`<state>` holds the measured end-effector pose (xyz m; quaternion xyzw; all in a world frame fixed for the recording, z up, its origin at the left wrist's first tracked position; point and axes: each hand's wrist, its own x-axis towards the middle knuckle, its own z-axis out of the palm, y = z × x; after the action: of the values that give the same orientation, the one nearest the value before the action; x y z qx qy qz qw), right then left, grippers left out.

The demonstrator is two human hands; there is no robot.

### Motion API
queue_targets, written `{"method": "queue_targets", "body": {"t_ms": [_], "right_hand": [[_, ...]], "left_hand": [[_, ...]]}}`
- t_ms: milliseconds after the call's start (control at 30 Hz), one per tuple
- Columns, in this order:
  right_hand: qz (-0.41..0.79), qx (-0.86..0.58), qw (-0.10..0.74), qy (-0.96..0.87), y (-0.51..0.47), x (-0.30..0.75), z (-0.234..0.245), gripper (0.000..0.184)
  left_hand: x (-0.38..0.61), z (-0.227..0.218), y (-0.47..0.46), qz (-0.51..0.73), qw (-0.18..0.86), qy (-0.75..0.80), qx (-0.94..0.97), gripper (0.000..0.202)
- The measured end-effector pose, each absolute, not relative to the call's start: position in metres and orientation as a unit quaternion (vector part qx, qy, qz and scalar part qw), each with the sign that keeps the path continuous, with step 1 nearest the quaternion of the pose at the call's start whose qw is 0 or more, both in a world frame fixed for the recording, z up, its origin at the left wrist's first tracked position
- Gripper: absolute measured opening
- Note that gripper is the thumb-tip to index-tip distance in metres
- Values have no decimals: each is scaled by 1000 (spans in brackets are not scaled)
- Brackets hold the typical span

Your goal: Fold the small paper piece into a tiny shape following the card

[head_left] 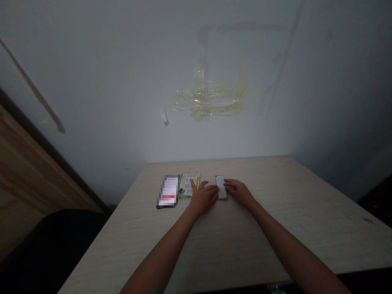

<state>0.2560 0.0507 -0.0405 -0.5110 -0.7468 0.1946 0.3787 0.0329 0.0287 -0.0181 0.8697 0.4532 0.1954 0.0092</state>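
Note:
A narrow printed paper (pixel 221 188), apparently a folded leaflet with a white face and yellowish edges, lies on the table between my hands. My left hand (pixel 204 197) is at its left edge, thumb and first fingers closed on it while the outer fingers stretch away. On the opposite side my right hand (pixel 241 192) has its fingertips drawn together at the right edge. Close to the left hand's outer fingers is a colourful leaflet (pixel 186 184) with green borders and printed blocks. Beside that lies a phone (pixel 169 192) with a dark rim and a pixelated screen.
The pale wooden table (pixel 147 237) meets a grey wall (pixel 122 81) at its back edge. Peeling clear tape (pixel 211 98) clings to the wall. At left are a wooden panel (pixel 36 171) and a dark object (pixel 61 245) beside the table.

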Motion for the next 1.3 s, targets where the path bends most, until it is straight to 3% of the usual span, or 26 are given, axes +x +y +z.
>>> {"method": "queue_targets", "body": {"t_ms": [1300], "right_hand": [[97,-575,315,-748,57,259,-41,20]], "left_hand": [[34,-20,32,179,31,476,861,33]]}}
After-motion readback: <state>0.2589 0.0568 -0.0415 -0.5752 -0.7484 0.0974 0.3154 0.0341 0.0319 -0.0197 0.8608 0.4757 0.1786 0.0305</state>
